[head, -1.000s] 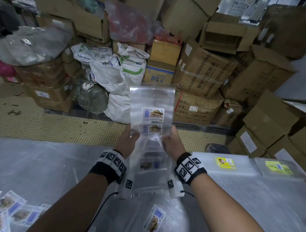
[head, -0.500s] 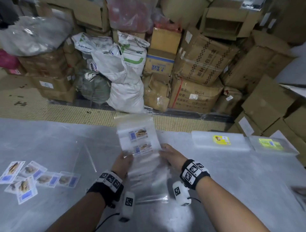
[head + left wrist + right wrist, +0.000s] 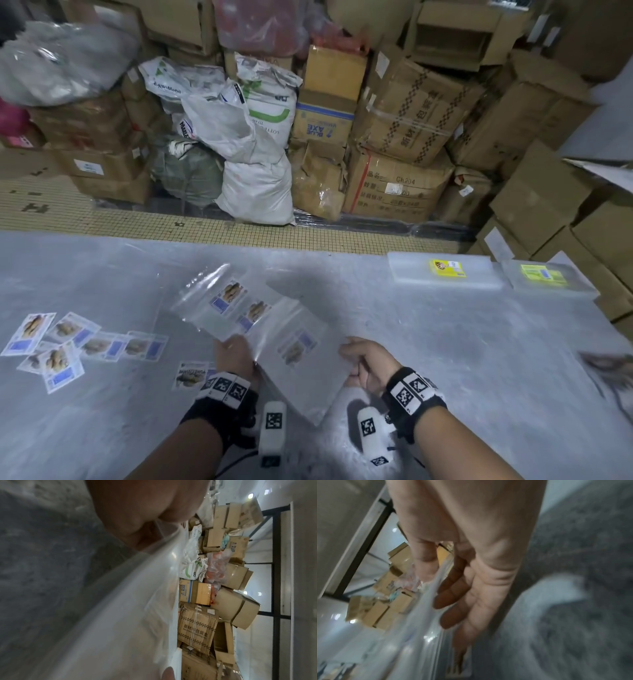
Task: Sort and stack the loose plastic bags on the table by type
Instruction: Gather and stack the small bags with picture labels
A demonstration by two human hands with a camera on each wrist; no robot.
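Both forearms are bare, with no sleeves. The left hand (image 3: 236, 356) and right hand (image 3: 371, 363) each wear a black wristband (image 3: 416, 394) printed with white squares bearing black fiducial patterns. Under each band hangs a white, rounded camera pod (image 3: 272, 428) carrying its own black-and-white marker. A thin black cable (image 3: 233, 464) trails just below the left pod.

A sheaf of clear plastic bags (image 3: 260, 322) with printed labels is fanned out just above the grey table (image 3: 479, 342), pinched at its near edges. More loose labelled bags (image 3: 68, 342) lie scattered flat and overlapping at the table's left, with one single bag (image 3: 190, 374) nearer the middle. Two neat stacks sit at the far right: a yellow-labelled stack (image 3: 445, 270) and a green-labelled stack (image 3: 544, 277), side by side.
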